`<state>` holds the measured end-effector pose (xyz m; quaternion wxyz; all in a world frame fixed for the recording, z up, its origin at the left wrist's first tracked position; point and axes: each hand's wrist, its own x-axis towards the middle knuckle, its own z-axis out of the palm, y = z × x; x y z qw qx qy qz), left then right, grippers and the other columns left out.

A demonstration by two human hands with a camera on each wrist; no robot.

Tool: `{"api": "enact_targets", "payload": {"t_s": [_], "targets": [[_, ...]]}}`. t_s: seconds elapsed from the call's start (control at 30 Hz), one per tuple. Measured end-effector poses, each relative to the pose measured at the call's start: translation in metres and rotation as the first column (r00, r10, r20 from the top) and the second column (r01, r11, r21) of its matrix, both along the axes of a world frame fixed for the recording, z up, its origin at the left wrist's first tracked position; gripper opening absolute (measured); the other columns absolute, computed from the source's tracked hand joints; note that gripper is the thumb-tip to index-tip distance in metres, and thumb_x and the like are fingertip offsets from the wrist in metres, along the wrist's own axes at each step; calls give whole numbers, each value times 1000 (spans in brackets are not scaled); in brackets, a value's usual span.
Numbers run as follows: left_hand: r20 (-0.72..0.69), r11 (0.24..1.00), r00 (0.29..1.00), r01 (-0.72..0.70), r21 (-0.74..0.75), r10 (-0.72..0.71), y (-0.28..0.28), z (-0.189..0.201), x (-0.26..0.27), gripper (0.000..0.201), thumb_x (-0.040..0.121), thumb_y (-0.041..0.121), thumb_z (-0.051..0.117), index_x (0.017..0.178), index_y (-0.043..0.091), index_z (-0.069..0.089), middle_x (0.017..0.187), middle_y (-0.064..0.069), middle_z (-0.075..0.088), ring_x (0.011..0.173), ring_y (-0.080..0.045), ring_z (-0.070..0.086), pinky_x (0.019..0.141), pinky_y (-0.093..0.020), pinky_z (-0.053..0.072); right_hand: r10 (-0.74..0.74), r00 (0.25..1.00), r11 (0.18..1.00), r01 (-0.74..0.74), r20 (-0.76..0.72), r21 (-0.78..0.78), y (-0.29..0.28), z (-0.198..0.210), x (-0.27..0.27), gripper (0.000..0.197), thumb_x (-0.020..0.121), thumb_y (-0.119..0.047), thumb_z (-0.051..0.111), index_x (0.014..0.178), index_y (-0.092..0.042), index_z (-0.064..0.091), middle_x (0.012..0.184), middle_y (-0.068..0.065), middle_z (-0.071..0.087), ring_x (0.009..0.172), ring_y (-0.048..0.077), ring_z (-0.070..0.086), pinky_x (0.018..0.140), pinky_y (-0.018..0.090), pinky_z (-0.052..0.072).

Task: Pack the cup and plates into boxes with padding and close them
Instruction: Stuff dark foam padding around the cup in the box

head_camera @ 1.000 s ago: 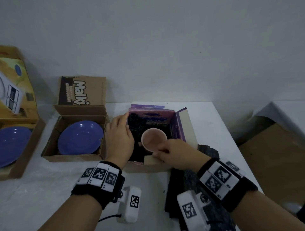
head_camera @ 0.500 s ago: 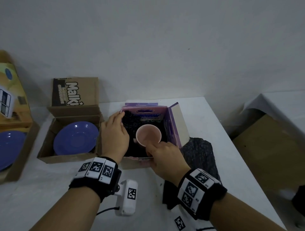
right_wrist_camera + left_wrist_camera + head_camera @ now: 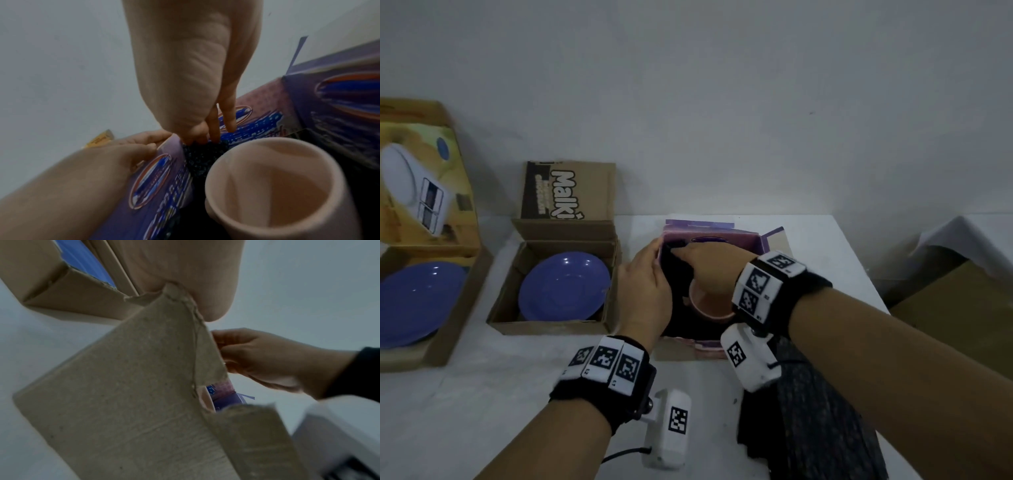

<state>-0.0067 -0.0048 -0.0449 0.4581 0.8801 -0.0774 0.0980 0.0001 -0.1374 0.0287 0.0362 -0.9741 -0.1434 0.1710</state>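
A pink cup point(image 3: 710, 306) point(image 3: 273, 186) stands upright in the open purple box point(image 3: 726, 237), on black padding point(image 3: 679, 274) point(image 3: 202, 156). My left hand point(image 3: 645, 286) point(image 3: 123, 155) holds the box's left wall, with its fingertips at the far-left corner. My right hand point(image 3: 709, 262) point(image 3: 213, 129) reaches across above the cup. Its straight fingers press the padding down in that far-left corner. The left wrist view shows the box's brown flap point(image 3: 123, 386) and the right hand point(image 3: 267, 356) behind it.
A brown box point(image 3: 558, 327) with a blue plate point(image 3: 565, 287) sits left of the purple box. Further left, a larger yellow box point(image 3: 431, 356) holds another blue plate point(image 3: 414, 301). Dark padding sheets point(image 3: 822, 421) lie at the near right, by the table's right edge.
My right hand left the box's near edge and moved over the cup to the far-left corner. The left hand stayed on the box's left wall.
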Motion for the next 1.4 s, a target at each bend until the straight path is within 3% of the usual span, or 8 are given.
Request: {"api": "enact_targets", "payload": {"t_s": [0.2, 0.3, 0.47, 0.63, 0.77, 1.0, 1.27, 1.4], "targets": [[7, 1000, 1000, -18, -17, 18, 0, 5, -3, 44, 96, 7, 38, 133, 25, 54, 119, 0, 64, 93, -8, 41, 82, -14, 30, -3, 977, 986, -31, -211, -161, 11, -45, 34, 51, 92, -21, 57, 140, -12, 40, 140, 8, 48, 127, 23, 47, 108, 32, 31], [-7, 999, 1000, -19, -47, 19, 0, 5, -2, 43, 97, 5, 39, 133, 22, 54, 118, -2, 64, 87, 2, 31, 79, -10, 26, -91, 980, 995, 81, -177, -65, 7, -48, 32, 41, 90, -23, 59, 129, -15, 53, 123, 9, 61, 111, 26, 60, 94, 41, 49], [-45, 999, 998, -37, -16, 36, 1, 11, -4, 42, 97, 7, 39, 133, 24, 53, 118, -2, 63, 89, -1, 31, 78, -11, 25, -93, 981, 991, 75, -172, -107, 8, -14, 34, 32, 87, -20, 58, 119, -20, 62, 117, 2, 64, 104, 24, 62, 90, 38, 51], [-20, 998, 999, -45, 49, 46, 1, 14, -4, 44, 95, 5, 40, 133, 22, 52, 117, -3, 64, 90, -8, 36, 81, -22, 33, -340, 896, 909, 391, 285, -144, -31, 25, -8, 31, 85, -12, 51, 117, -10, 51, 115, 13, 54, 102, 33, 58, 71, 33, 41], [5, 992, 999, -41, 117, 41, 1, 15, -5, 47, 93, 6, 40, 135, 24, 50, 118, -3, 63, 98, -22, 48, 82, -33, 41, -491, 855, 871, 489, 164, 59, -57, 12, -40, 31, 87, -10, 50, 117, -9, 52, 109, 15, 63, 99, 34, 61, 71, 31, 42], [-36, 942, 999, 22, 334, -11, -2, 18, -5, 50, 92, 12, 40, 141, 20, 38, 133, -9, 52, 110, -35, 50, 86, -44, 44, -787, 595, 336, 633, -161, 697, -86, -18, -87, 19, 96, -18, 45, 113, -23, 51, 100, 9, 68, 88, 28, 67, 83, 46, 55], [-35, 911, 998, 60, 407, -50, -4, 7, -6, 60, 91, 25, 50, 146, 16, 28, 149, -7, 37, 120, -41, 43, 103, -48, 34, -806, 568, 567, 822, -168, 60, -80, -71, -161, 70, 74, -68, 58, 118, -16, 43, 116, 6, 53, 103, 29, 58, 78, 36, 48], [-9, 913, 996, 80, 400, -83, -4, 3, -4, 59, 88, 23, 53, 143, 15, 32, 145, -7, 42, 122, -38, 45, 106, -49, 31, -818, 563, 551, 825, -116, 124, -72, -79, -170, 47, 83, -48, 55, 115, -16, 43, 118, 6, 50, 101, 29, 57, 76, 33, 45]]}}
